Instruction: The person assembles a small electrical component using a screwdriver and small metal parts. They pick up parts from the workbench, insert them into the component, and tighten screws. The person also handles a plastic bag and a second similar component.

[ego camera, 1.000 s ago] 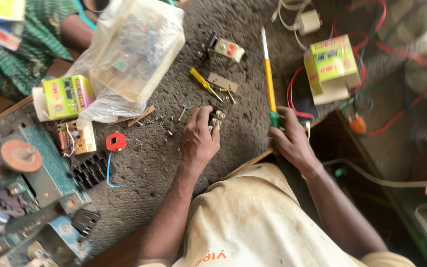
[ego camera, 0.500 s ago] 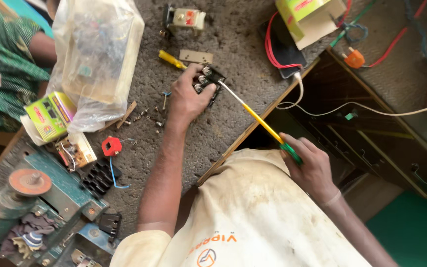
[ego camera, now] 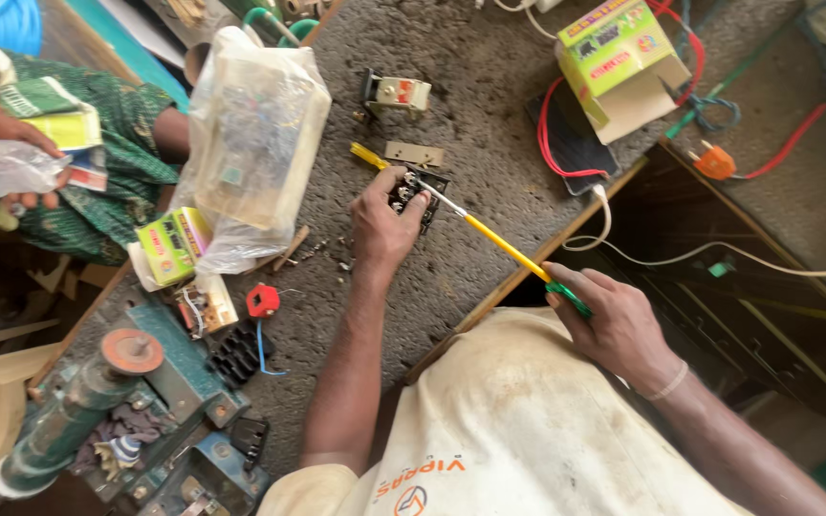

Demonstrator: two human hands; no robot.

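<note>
Much of the small black switch block with metal screw terminals (ego camera: pixel 417 194) is covered by the left hand (ego camera: pixel 384 225), whose fingers close over its near side and pin it to the rough grey table (ego camera: pixel 489 76); only its far edge and a few bright terminals show. Where the tip of the long yellow-shafted screwdriver with a green handle (ego camera: pixel 504 247) meets the block is too small to make out. Its green handle is mostly buried in the right hand (ego camera: pixel 614 320), which is clenched around it, thumb along the top. The shaft runs slantwise from that hand, held out past the table's edge over a dark gap, up to the block.

The left forearm stretches straight out from the body, wrist bent slightly down. The right wrist, with a pale band, is cocked inward.

The clear plastic bag of small parts (ego camera: pixel 255 143) blurs its contents. Another person's hand (ego camera: pixel 11 143) at the left edge holds a crumpled packet, and is partly cut off. A yellow-green cardboard box (ego camera: pixel 619 53) lies near the far right.
</note>
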